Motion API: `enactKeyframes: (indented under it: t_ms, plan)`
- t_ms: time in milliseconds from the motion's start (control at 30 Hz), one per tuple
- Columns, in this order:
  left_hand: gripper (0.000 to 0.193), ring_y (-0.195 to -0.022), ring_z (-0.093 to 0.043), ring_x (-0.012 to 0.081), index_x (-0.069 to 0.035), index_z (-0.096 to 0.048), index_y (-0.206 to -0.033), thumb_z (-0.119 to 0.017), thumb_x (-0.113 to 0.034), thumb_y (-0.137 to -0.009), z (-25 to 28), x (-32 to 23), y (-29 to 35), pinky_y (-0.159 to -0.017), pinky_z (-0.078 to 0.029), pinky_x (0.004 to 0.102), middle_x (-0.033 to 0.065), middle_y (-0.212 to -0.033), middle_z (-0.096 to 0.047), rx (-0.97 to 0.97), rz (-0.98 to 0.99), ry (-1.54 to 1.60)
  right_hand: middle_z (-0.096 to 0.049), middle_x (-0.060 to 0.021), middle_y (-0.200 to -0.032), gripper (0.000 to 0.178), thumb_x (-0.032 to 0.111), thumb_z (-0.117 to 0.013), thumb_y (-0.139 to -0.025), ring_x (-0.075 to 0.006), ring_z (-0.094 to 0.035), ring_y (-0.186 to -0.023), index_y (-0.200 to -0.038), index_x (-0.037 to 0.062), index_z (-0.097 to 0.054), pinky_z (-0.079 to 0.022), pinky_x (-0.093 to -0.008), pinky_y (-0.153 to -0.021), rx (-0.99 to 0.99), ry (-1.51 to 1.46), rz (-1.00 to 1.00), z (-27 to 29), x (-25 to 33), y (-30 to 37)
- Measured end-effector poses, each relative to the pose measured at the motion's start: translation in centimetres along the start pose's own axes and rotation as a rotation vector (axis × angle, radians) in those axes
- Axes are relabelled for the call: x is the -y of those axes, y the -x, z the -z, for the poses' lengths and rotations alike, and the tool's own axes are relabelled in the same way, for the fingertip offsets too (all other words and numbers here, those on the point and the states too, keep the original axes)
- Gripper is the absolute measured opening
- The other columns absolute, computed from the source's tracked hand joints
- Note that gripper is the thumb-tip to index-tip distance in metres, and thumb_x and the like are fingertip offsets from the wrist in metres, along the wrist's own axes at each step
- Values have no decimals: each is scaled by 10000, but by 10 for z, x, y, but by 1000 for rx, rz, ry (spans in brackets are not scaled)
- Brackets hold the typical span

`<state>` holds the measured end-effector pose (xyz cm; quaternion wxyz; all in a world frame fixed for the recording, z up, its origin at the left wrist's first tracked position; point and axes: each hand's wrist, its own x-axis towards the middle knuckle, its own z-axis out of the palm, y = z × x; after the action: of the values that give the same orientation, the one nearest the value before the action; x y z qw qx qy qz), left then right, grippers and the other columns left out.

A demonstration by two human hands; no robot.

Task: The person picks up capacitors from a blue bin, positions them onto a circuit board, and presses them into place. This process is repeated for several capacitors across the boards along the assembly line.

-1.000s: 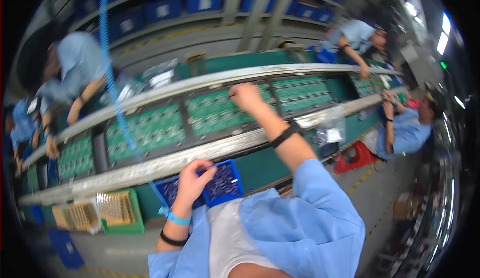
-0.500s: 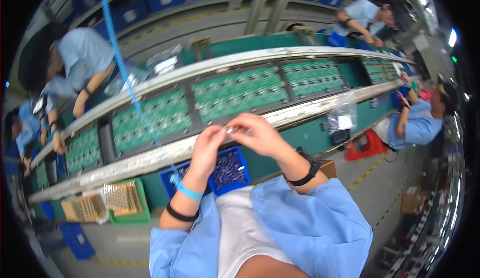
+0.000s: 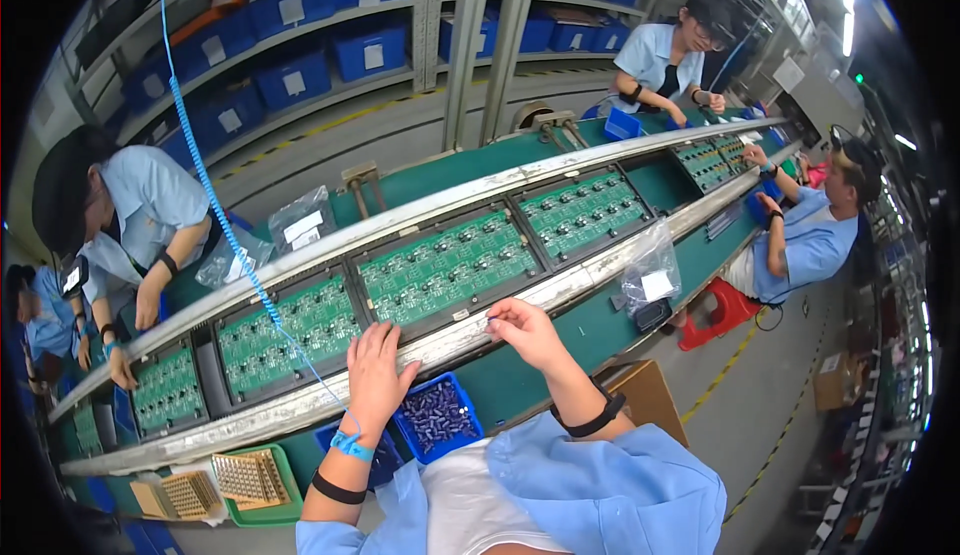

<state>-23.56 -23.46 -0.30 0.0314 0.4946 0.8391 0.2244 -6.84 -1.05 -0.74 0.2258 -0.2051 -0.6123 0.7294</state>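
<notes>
My left hand lies with its fingers stretched out over the near rail, fingertips at the edge of a framed panel of green circuit boards. Over the same rail, further right, my right hand pinches thumb and forefinger on a small dark component, mostly hidden by the fingertips. Below my hands, a blue bin holds many small purple-blue cylindrical components. A second blue bin is partly covered by my left wrist, which wears a light-blue wristband with a coiled blue cord.
More framed board panels line the track between two rails. A clear bag and a black tray sit right. A green tray with gold-coloured parts stands left. Co-workers work across and along the line; a red stool is at right.
My hands were together over the near rail and are now apart. The left has spread its fingers at the panel's edge; the right has moved away, still pinched. The whole view has shifted.
</notes>
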Motion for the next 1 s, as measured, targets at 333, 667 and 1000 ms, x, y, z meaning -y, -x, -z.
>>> enactKeyframes:
  t_ms: [333,667,1000]
  plan:
    - [680,-1442,-446,346,-35,-580,-1401,-786,-374,-848,-19,12,-9,-1216,-281,574,139,-1498,-540,98,-127,-108,-526,-67,-661,184,173,-525,-1019,-174,-458,-608,-941,18,-587,-437,-388,-594,-352,359,1708,59,284,50]
    - [720,-1362,-503,326,-39,-563,-1425,-783,-404,-845,-7,7,-21,-1197,-294,585,111,-1420,-576,80,-134,-183,-733,-122,-866,141,-40,-705,-849,-204,-691,-734,-983,-13,-741,-540,-323,-669,-73,461,559,-36,127,1]
    - [686,-1264,-541,285,-54,-581,-1402,-775,-406,-847,-7,5,-26,-1074,-373,515,87,-1407,-583,26,-109,-200,-739,-104,-877,137,-19,-679,-901,-166,-713,-799,-1036,-32,-705,-553,-293,-728,-8,412,368,-39,80,4]
